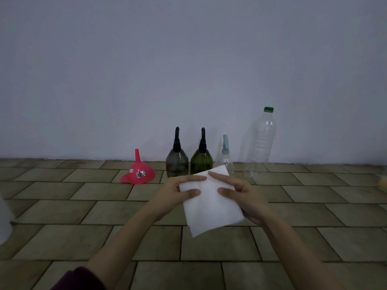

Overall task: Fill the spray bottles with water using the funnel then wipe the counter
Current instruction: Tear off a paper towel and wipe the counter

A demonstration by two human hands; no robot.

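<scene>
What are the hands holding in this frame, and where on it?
Both hands hold a folded white paper towel above the tiled counter: the left hand pinches its upper left edge, the right hand grips its right edge.

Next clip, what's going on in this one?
A person holds a folded white paper towel in both hands above the tiled counter, left hand and right hand each pinching a side. Along the wall stand a pink funnel turned mouth down, a grey spray bottle, a green spray bottle, a small clear spray bottle and a tall clear plastic bottle with its green cap on. The towel is not touching the counter.
</scene>
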